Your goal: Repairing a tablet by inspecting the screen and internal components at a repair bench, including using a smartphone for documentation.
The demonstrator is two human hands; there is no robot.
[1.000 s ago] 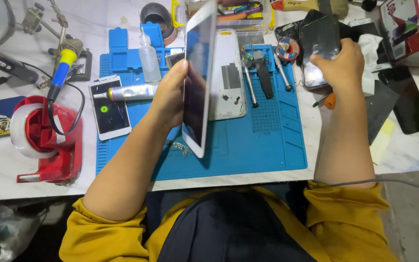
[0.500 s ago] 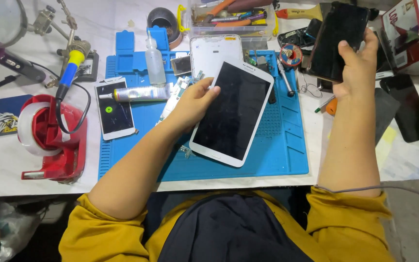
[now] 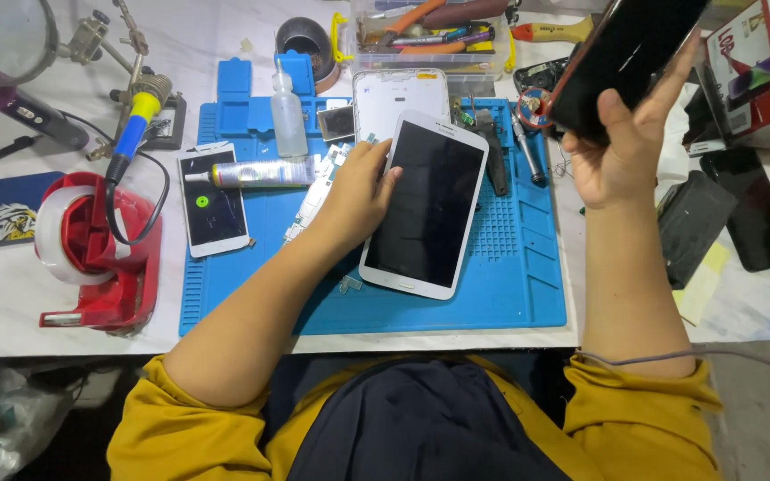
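Observation:
A white tablet (image 3: pixel 428 205) with a dark screen lies face up on the blue work mat (image 3: pixel 510 285). My left hand (image 3: pixel 358 187) rests on the tablet's left edge, fingers over its frame. My right hand (image 3: pixel 621 147) is raised at the upper right and grips a black glass panel (image 3: pixel 630 53), tilted up off the table. A white back cover (image 3: pixel 400 100) lies just behind the tablet.
A white phone (image 3: pixel 211 200), a glue tube (image 3: pixel 260 172) and a clear bottle (image 3: pixel 288 114) sit on the mat's left part. A red tape dispenser (image 3: pixel 100 249) with a soldering iron (image 3: pixel 135 116) stands left. A tool tray (image 3: pixel 430 27) is behind, dark panels (image 3: pixel 728 214) right.
The tablet went from held upright on edge to lying flat on the mat under my left hand. My right hand lifted the black panel higher and to the right.

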